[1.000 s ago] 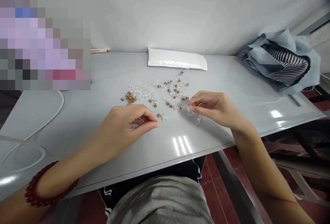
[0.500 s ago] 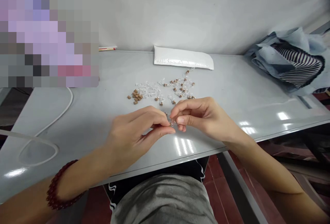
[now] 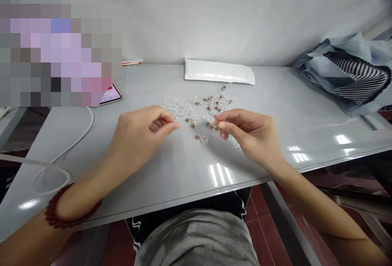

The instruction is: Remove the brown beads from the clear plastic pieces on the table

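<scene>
Grey table (image 3: 183, 168) w/ tiny corked vials (image 3: 211, 104), white pouch (image 3: 219, 71), cable (image 3: 76, 141).

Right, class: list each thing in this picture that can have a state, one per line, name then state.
left hand: fingertips pinched together over the table, beside the clear pieces.
right hand: fingers curled and pinched at the edge of the scatter; what it holds is too small to tell.
tiny clear bottles with brown stoppers: loose, scattered on the table.
white padded envelope: lying flat by the wall.
blue cloth: crumpled, striped fabric inside.
phone: screen lit.
</scene>
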`<state>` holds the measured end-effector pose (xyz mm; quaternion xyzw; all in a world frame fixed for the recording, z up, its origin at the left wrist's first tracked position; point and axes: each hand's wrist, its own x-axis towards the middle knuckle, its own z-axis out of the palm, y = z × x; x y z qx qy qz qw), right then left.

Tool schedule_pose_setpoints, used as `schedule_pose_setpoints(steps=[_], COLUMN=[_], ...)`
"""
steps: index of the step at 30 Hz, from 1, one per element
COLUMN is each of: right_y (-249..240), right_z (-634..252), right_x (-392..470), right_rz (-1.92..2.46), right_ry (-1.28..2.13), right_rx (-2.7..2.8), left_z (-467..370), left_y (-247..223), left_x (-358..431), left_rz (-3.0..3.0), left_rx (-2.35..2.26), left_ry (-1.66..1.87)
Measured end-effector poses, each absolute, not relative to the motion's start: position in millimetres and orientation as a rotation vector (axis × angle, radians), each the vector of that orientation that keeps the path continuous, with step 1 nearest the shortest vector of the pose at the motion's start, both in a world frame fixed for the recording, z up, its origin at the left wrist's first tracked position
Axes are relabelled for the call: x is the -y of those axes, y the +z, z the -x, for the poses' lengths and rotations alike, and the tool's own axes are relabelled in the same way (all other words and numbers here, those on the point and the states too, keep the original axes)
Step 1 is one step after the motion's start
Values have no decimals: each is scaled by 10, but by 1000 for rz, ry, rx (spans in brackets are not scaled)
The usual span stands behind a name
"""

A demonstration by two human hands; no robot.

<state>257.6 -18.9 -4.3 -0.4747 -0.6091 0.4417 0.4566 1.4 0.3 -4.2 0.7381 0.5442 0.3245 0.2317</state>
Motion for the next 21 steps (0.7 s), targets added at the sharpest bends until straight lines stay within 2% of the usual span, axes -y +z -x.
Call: schedule_pose_setpoints(steps=[4,8,10,14,21], right_y=[-210,-220,-158,-105,-193], right_z=[-2774,-2960,-3074,-3233,-3126], right_x=[-7,-3,76,217,166], right_rz=[1387,1389,1397,1593,1798], right_ry=[832,581,487,549,548], right_rx=[1617,1794,1912,2129,2188], left_z=[127,92,67,47,-13], left_y=[-75,-80,-58,-24,-21], left_x=[-231,-251,-228,-183,-93], left_rz=[-2072,-2062,-2043,-1946,-1827], left_rx=[-1746,-1794,-1778,-1735,-1573], left_ry=[414,261,250,330,547])
